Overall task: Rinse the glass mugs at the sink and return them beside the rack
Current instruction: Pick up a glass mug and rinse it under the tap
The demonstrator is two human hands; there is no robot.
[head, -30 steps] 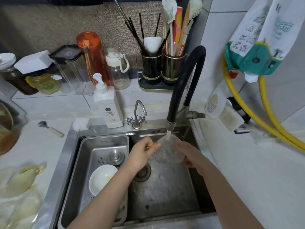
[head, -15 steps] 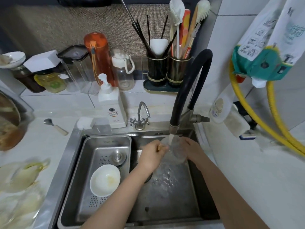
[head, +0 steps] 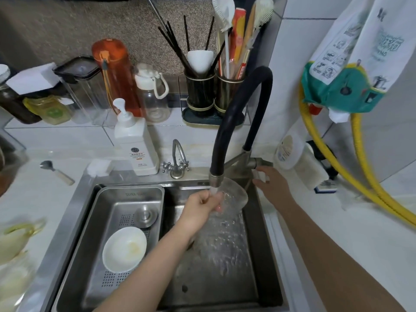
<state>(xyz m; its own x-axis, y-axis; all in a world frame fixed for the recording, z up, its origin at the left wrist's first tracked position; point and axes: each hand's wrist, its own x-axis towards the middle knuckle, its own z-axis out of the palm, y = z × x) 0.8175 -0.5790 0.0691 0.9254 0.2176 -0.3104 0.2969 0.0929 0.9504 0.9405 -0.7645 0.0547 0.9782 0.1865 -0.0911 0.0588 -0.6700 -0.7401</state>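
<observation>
A view from above looks down on a steel kitchen sink (head: 265, 255) in the lower centre of the frame. A person's left hand (head: 200, 207), reaching up from the bottom edge, grips a clear glass mug (head: 233, 194) with curled fingers and holds it tilted under the spout of a black curved tap (head: 227, 122). Water runs from the spout onto the mug and splashes across the sink floor below.

The right hand (head: 271, 185), at centre right, reaches to the tap's metal lever (head: 258, 163); its fingers are relaxed and spread, with the fingertips at the lever, and whether they press it cannot be told.

In the left part of the sink sits a steel drain tray (head: 108, 224) holding a white bowl (head: 124, 249) and a metal plug (head: 145, 216). Behind the sink, a white pump bottle (head: 135, 143) stands beside a small chrome tap (head: 176, 161). At the left edge of the frame, blurred pale glassware (head: 18, 239) lies on the white counter, and a small spoon (head: 56, 172) lies further up. A yellow hose (head: 333, 163) curves down the tiled wall on the right.
</observation>
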